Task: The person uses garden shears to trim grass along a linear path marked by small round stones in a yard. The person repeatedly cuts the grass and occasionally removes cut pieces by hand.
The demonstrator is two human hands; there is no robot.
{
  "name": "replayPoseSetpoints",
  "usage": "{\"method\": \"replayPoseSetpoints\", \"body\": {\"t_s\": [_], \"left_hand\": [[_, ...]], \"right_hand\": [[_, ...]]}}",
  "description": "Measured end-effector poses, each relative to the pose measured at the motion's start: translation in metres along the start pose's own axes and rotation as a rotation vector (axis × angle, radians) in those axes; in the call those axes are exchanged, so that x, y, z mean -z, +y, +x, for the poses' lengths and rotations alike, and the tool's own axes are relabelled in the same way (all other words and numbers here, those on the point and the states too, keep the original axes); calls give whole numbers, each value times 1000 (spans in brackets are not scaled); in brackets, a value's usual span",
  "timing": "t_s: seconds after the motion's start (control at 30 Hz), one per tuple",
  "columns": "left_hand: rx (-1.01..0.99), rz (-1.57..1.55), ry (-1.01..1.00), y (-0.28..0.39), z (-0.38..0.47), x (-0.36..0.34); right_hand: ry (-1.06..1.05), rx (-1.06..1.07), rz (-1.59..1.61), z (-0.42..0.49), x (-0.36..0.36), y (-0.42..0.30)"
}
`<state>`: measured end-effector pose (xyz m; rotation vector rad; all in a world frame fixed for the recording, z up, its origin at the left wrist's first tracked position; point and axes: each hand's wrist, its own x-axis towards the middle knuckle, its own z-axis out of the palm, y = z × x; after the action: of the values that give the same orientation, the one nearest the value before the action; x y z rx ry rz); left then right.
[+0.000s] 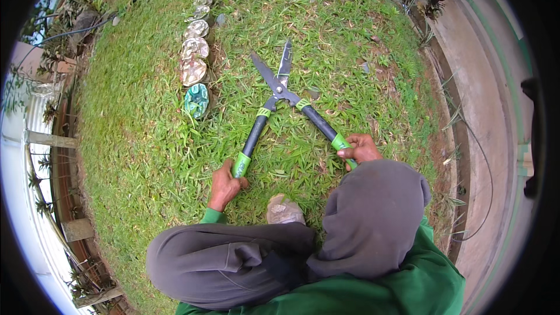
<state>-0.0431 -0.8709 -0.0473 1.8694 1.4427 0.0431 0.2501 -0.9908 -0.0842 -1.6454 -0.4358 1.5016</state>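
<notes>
A pair of hedge shears (pixel 279 89) lies out ahead of my knees, low over the grass (pixel 284 140), with its two dark blades spread apart. My left hand (pixel 225 186) grips the green end of the left handle. Around the green grip of the right handle, my right hand (pixel 361 148) is closed, partly hidden behind my raised knee. Both black handles bear green collars near the pivot bolt. Whether the blades touch the grass cannot be told. Cut blades of grass cling to the right-hand shear blade.
A row of upturned plastic bottles (pixel 194 48) is set in the lawn left of the shears, a green bottle (pixel 197 101) nearest. My shoe (pixel 285 210) rests on the grass. A concrete walkway (pixel 477 109) borders the right side; a dark hose (pixel 87 29) crosses the upper left.
</notes>
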Motion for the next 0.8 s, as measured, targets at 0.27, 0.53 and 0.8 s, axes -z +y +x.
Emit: {"method": "replayPoseSetpoints", "body": {"t_s": [0.27,0.53,0.8], "left_hand": [[79,-198,70,-10,-11,-35],[67,-294,36,-16,0,-45],[131,-331,-99,-31,-13,-32]], "right_hand": [[-50,43,151,11,-26,29],[-47,25,54,11,-30,13],[-18,-78,-279,0,-2,2]]}}
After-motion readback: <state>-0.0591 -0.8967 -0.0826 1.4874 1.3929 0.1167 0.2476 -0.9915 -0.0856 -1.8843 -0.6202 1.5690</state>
